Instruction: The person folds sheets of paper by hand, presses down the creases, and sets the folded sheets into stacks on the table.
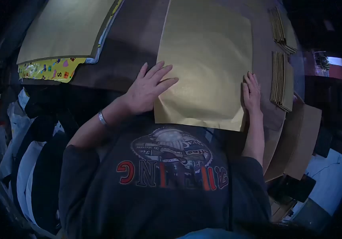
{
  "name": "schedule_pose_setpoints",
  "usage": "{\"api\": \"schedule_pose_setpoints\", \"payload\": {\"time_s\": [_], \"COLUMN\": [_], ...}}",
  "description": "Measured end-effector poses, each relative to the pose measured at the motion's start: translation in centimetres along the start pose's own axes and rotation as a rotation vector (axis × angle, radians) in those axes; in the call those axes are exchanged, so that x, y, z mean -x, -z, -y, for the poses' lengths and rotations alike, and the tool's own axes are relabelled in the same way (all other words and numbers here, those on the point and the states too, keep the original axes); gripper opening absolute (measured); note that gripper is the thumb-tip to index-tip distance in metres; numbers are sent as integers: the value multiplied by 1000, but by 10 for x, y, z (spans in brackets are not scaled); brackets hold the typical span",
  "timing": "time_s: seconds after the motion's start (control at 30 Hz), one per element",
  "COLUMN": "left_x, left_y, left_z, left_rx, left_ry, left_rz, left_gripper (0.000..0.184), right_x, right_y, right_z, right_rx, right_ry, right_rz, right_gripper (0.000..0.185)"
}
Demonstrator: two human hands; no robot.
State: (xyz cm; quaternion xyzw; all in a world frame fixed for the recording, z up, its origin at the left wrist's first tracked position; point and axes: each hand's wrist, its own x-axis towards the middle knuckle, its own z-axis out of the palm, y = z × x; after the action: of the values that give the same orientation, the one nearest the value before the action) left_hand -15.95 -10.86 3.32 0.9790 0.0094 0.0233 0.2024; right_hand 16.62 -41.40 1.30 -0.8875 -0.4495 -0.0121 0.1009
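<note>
Head view: gold sheet (206,63) lies under splayed left grip (147,88), beside straight-fingered right grip (253,95).

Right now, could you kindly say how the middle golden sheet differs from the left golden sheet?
The middle golden sheet has the left hand and right hand at its sides; no hand touches the left golden sheet. Yellow printed material shows beneath the left golden sheet, but not the middle one. The middle golden sheet is creased near its lower corners; the left one looks smoother. Both are plain.
</note>
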Motion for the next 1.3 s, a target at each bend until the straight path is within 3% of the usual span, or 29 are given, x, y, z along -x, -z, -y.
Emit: {"api": "schedule_pose_setpoints", "payload": {"time_s": [0.03, 0.13, 0.17, 0.23, 0.27, 0.43, 0.5, 0.53, 0.57, 0.63, 0.7, 0.77, 0.8, 0.83, 0.87, 0.9, 0.97, 1.0, 1.13, 1.2, 1.3], "left_x": [-1, -2, 0, 0, -3, 0, 1, 3, 4, 9, 15, 24, 28, 31, 41, 45, 55, 53, 35, 31, 36], "left_y": [0, -4, -6, -7, -4, 33, 36, 42, 44, 49, 51, 50, 51, 54, 66, 55, 22, 31, 23, 23, 17], "left_z": [-3, -12, -11, -6, -6, -2, 4, -2, -2, 4, 1, 0, 0, -1, 0, 13, 44, 36, 37, 40, 51], "left_rx": [-9, 37, 29, 136, 311, 718, 794, 911, 904, 883, 935, 991, 996, 1001, 895, 895, 323, 116, 66, -93, 7], "left_ry": [-11, -124, -135, -191, -261, -178, -91, -15, -23, -101, -82, -55, -91, -126, -26, -26, -144, -43, 23, 5, -31], "left_rz": [-7, -28, -30, -111, -307, -344, -394, -379, -375, -379, -365, -356, -323, -288, -144, -141, -273, -179, -209, -25, -126], "left_gripper": [65, 34, 34, 31, 23, 24, 16, 16, 16, 15, 15, 15, 17, 20, 21, 21, 34, 47, 45, 43, 35], "right_x": [3, 12, 18, 31, 39, 60, 54, 48, 39, 18, 7, -5, -3, -2, 0, 2, 5, 6, 13, 12, 14], "right_y": [4, 12, 13, 17, 16, 24, 7, 9, 8, 7, 8, 5, -2, -7, -10, -11, -1, 0, -1, -5, -6], "right_z": [0, -7, -14, -33, -49, -47, -54, -41, -38, -25, -6, -2, -2, -4, -6, -6, 3, 4, 8, 11, 13], "right_rx": [4, -177, -176, -38, -7, 4, -108, 84, 82, -143, -190, -262, -419, -422, -399, -374, -449, -482, -534, -397, -467], "right_ry": [-4, 12, 7, -63, -39, -135, 113, 131, 126, 149, 160, 302, 255, 258, 244, 229, 170, 114, 53, 79, 5], "right_rz": [-15, -92, -105, -99, -91, -35, -203, -173, -182, -267, -326, -195, -97, -99, -30, 39, 22, 63, 60, 19, 1], "right_gripper": [39, 33, 33, 35, 41, 52, 59, 67, 67, 71, 70, 60, 45, 45, 39, 34, 30, 29, 28, 26, 25]}}
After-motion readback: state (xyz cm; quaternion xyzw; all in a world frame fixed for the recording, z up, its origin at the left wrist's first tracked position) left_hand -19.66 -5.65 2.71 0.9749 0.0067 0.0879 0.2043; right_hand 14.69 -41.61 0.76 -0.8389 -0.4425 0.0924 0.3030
